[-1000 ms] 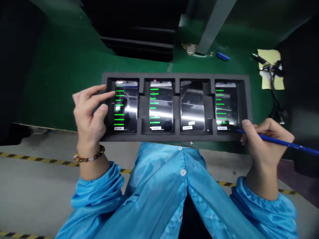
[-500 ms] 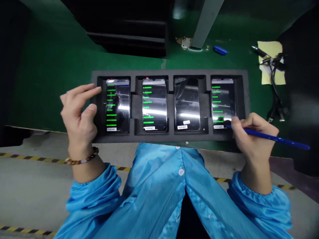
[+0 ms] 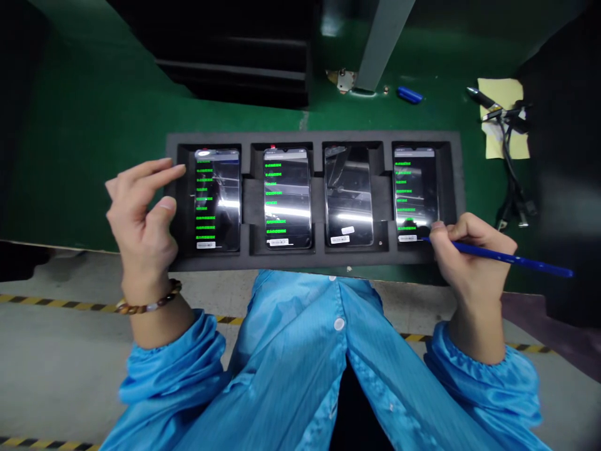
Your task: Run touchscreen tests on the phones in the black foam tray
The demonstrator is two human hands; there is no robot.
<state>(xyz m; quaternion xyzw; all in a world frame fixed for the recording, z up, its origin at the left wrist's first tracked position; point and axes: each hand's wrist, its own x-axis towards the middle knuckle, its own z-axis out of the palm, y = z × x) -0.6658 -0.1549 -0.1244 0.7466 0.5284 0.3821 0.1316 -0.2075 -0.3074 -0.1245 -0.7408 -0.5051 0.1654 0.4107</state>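
Note:
A dark foam tray (image 3: 282, 262) holds several phones in its slots. My left hand (image 3: 143, 225), holding nothing, hovers at the tray's left edge beside the leftmost phone (image 3: 225, 181). My right hand (image 3: 479, 257) grips a blue pen (image 3: 516, 256) by its lower part. The pen's tip is by the small white label at the bottom of the rightmost phone (image 3: 425, 188); whether it touches the glass I cannot tell. That phone, the leftmost one and the second phone (image 3: 300, 188) show lines of green text. The third phone (image 3: 350, 194) has a dark screen and two white labels.
The tray lies along the near edge of a green table (image 3: 103, 156). Behind it are a black box (image 3: 239, 69), a grey metal post (image 3: 382, 50) and a blue cap (image 3: 410, 95). At right, a black pen (image 3: 483, 98) and cables (image 3: 509, 169) lie over yellow paper (image 3: 511, 147).
The whole view has shifted slightly, so everything appears a little further left. Both hands keep nearly the same place relative to the tray, and the pen is still by the rightmost phone's label.

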